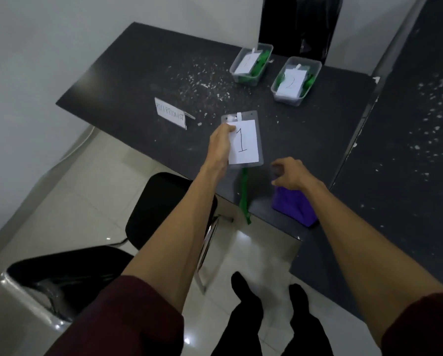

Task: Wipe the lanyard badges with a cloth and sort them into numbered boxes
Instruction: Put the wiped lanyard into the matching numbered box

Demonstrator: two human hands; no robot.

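A: Obs. Badge marked "1": a clear sleeve with a paper card inside, near the front of the worktop. Its green lanyard trails back over the near edge. Handling?

B: Judged light and flat, with a stiff but bendable sleeve. The plastic is probably slick, so a pinch at the rim suits better than a flat press. The lanyard is limp and could snag on the worktop edge when the badge is lifted.

A: Left hand?

B: Arm stretched forward, thumb and fingers pinching the badge at its upper left edge. I cannot tell whether the badge lies on the worktop or is raised just off it.

A: Right hand?

B: It is over the far end of the purple cloth, just right of the badge, with fingers loosely curled. The view does not show whether it grips the cloth or only rests on it. The cloth looks soft and bunched, so any fold should do for a hold.

A: Destinations?

B: Left box and right box, both well apart from the hands at the far side and both already holding badges. The right one shows a "2"; the left number is too faint to read.
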